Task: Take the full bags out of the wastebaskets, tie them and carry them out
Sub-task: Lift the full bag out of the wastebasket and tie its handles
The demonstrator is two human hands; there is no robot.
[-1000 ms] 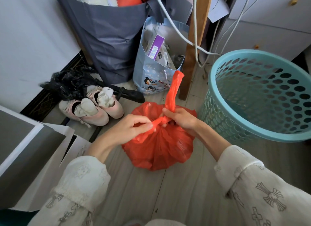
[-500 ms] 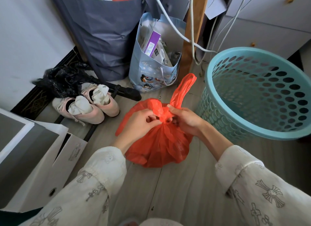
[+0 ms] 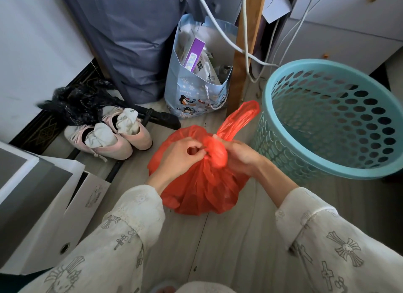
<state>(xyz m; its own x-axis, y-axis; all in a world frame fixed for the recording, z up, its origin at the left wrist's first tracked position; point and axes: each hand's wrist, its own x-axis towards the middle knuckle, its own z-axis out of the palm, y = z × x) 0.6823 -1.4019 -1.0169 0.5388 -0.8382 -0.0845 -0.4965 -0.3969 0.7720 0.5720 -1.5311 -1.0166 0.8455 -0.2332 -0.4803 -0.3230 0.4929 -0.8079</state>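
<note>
red bag (image 3: 202,183) on floor (image 3: 229,249), just beside teal wastebasket (image 3: 331,118), which is already emptied of it; left hand (image 3: 181,153) fingers curled, pinching bag neck; right hand (image 3: 239,155) gripping twisted plastic at same neck; a second ago one handle stood pulled straight up; now it leans right toward basket, other handle wrapped down over neck as loose red fold; hands drawn closer together; judgement: knot forming, not yet cinched; carrying out still ahead; pink shoes (image 3: 117,138) near, untouched
</note>
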